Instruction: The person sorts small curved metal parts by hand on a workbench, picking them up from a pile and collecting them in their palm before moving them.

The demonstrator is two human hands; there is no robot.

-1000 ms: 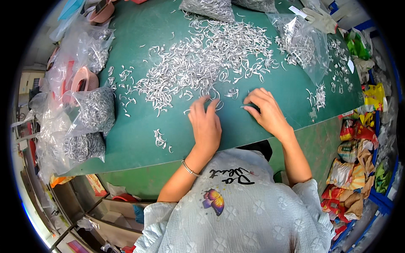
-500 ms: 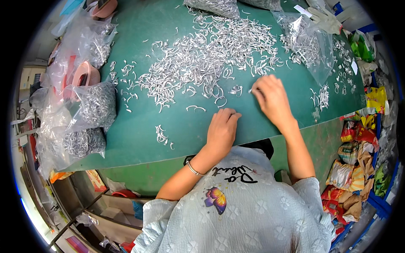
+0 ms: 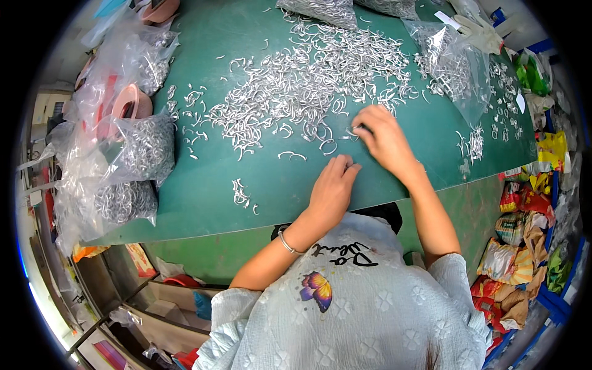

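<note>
A wide heap of small silvery curved metal pieces [image 3: 283, 92] covers the middle of the green table [image 3: 203, 209]. At the heap's near right edge, my right hand [image 3: 385, 143] has thumb and fingers pinched at a small curved metal piece [image 3: 350, 134]. Nearer the front edge is my left hand [image 3: 331, 191], its fingers curled together just above the tabletop. Whatever lies inside those fingers, if anything, is hidden. A loose curved piece [image 3: 328, 147] rests just beyond my left hand. To its left sits a small group of pieces [image 3: 240, 194].
Clear plastic bags of metal pieces [image 3: 145, 148] and a pink basket [image 3: 132, 102] line the left side. Another open bag [image 3: 450, 68] lies at the right, beside a small pile [image 3: 475, 143]. Filled bags [image 3: 320, 11] stand at the far edge. Colourful packages [image 3: 509, 256] fill shelving at right.
My right hand has moved left, to the loose pieces by the heap's edge. My left hand has barely shifted. The whole view has slid slightly.
</note>
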